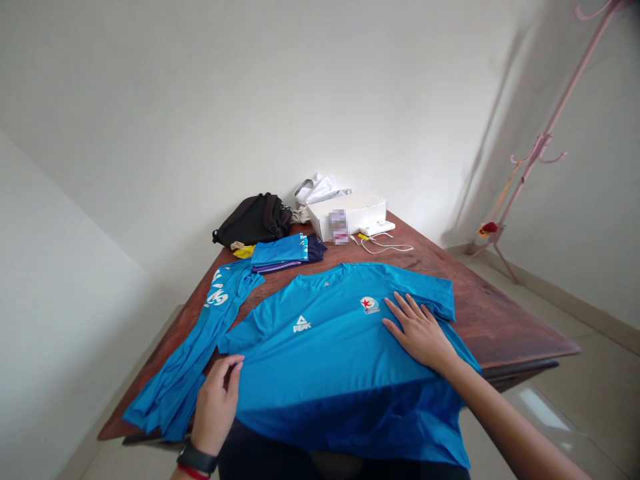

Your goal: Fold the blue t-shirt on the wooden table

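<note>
A blue short-sleeved T-shirt lies spread face up on the table, a white PEAK logo and a round badge on its chest. Its lower part hangs over the table's near edge. My right hand rests flat on the shirt just right of the badge, fingers spread. At the shirt's left side, below the sleeve, my left hand has its thumb and fingers bent together on the fabric edge. A dark watch and a red band circle my left wrist. Left of the shirt lies another blue garment, loosely bunched with white print.
On the wooden table, a stack of folded clothes sits behind the shirts. Farther back are a black bag, a white box, a white device and a cable. A pink coat stand stands at right.
</note>
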Tool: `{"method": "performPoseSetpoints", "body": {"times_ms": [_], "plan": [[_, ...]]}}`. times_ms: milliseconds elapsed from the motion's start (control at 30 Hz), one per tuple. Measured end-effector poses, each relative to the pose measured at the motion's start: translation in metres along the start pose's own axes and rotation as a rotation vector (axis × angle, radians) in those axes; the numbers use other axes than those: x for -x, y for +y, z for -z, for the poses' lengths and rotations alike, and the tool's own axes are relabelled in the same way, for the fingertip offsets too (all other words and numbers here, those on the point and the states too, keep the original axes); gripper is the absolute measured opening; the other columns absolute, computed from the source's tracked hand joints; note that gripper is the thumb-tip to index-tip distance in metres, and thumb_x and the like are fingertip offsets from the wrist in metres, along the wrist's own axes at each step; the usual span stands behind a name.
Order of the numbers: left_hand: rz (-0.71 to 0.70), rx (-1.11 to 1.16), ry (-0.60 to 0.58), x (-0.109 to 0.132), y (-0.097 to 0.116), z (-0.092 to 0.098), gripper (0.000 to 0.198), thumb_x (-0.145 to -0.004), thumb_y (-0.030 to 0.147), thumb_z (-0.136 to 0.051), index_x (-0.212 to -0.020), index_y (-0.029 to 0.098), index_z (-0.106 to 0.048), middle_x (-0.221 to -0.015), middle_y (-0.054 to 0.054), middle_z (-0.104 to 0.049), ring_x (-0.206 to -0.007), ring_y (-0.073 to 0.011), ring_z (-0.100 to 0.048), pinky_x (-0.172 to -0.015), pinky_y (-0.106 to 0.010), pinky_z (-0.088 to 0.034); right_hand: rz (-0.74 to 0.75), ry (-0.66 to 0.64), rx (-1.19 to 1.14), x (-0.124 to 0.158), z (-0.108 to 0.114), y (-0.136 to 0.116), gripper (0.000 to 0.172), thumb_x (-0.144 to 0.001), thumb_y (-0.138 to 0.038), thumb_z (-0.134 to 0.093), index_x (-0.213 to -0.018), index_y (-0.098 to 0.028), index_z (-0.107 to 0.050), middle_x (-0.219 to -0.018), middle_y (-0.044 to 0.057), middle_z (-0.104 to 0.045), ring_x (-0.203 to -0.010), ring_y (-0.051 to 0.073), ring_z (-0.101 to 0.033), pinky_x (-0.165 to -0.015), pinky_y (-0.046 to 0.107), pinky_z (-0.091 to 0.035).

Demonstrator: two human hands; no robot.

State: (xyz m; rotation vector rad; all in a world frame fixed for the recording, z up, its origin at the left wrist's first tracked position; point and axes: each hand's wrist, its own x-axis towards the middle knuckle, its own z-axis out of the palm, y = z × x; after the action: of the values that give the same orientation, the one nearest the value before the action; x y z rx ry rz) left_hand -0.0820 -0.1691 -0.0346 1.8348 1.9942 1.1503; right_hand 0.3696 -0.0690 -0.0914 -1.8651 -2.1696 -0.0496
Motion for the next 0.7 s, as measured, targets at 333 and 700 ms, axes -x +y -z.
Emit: {"method": "performPoseSetpoints", "body": {"times_ms": [333,700], "plan": [[0.237,0.079,-0.280,0.003,-0.005,0.011,0.040,-0.082,0.061,-0.061,-0.102,0.027,-0.061,-0.089,-0.003,-0.069,-0.042,-0.0168,-0.057,-0.044,-0.031,-0.047,0.002,-0.002,0.007,0.000,0.000,0.000,0.063,-0.100,-0.060,-0.033,-0.155,-0.029,-0.036,-0.164,0.005,-0.027,-0.152,0.032,-0.020,-0.119,0.055,-0.022],[0.060,-0.105,-0.169,-0.009,0.002,0.021,0.035,-0.089,0.059,-0.052,-0.093,0.025,-0.062,-0.088,-0.002,-0.071,-0.067,-0.0205,-0.067,-0.064,-0.030,-0.053,0.009,0.016,0.012,0.000,0.001,-0.001,0.062,-0.101,-0.059,-0.034,-0.154,-0.028,-0.038,-0.163,0.006,-0.030,-0.151,0.033,-0.023,-0.118,0.056,-0.025]]}}
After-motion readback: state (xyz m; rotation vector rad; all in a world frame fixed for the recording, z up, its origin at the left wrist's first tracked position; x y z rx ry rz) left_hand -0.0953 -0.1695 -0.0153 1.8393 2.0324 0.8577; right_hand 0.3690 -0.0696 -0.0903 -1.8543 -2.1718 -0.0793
